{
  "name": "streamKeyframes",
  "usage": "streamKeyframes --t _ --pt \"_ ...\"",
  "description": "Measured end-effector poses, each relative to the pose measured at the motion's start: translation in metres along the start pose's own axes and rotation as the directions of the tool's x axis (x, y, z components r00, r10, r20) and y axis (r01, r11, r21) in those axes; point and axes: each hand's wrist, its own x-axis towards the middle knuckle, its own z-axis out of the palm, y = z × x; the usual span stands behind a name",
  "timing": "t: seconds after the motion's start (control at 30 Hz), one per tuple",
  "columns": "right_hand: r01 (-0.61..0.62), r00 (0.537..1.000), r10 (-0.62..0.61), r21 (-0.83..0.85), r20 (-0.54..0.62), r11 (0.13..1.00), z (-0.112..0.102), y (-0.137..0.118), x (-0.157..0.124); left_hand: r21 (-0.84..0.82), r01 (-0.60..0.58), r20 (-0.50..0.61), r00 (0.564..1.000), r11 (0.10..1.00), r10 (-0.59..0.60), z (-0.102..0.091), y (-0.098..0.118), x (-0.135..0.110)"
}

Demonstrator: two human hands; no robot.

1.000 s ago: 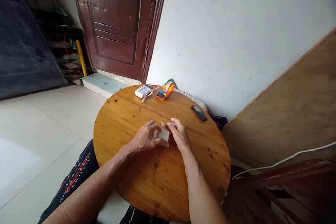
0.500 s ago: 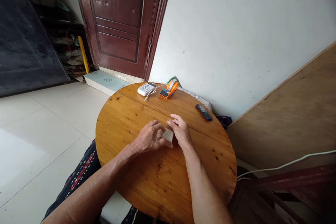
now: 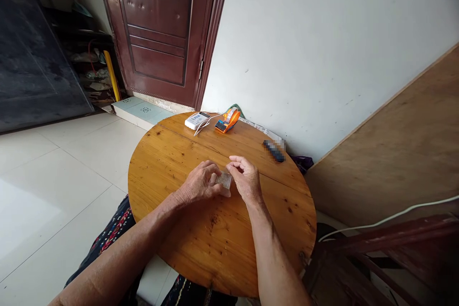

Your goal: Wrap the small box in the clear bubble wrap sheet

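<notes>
A small clear plastic box point(image 3: 224, 180) with a pale, patterned top sits low over the middle of the round wooden table point(image 3: 161, 162). My left hand point(image 3: 202, 181) is closed around its left side, thumb at the near edge and fingers at the far edge. At the box's far right corner, my right hand point(image 3: 245, 177) has its thumb and forefinger pinched together, the other fingers loosely bent. Whatever may be between those fingertips is too small to make out. My left fingers cover part of the box.
Toward the table's far edge are a white device with a cable point(image 3: 196, 120) and an orange tape dispenser point(image 3: 227, 122). A dark, blurred-out object point(image 3: 273, 151) lies at the right back. The white wall point(image 3: 304, 48) rises behind the table.
My right hand has shifted slightly right, away from the box, its fingers still pinched. My left hand keeps its hold on the box. The whole view has shifted a little.
</notes>
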Motion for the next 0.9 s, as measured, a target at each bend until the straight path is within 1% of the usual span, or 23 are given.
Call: streamKeyframes --t 0.27,0.5,0.9 --pt "0.118 0.991 -0.112 -0.084 0.07 0.989 -0.005 -0.013 -0.004 -0.015 0.008 0.012 1.0 1.0 -0.008 0.0 -0.003 0.001" --pt "0.222 0.967 -0.199 -0.144 0.158 0.964 -0.012 -0.013 -0.005 -0.021 -0.001 0.013 1.0 1.0 0.002 0.001 -0.01 0.002" --pt "0.287 0.927 -0.212 -0.219 0.309 0.933 -0.019 -0.014 -0.004 -0.027 0.0 -0.005 1.0 1.0 0.0 0.001 -0.011 0.001"
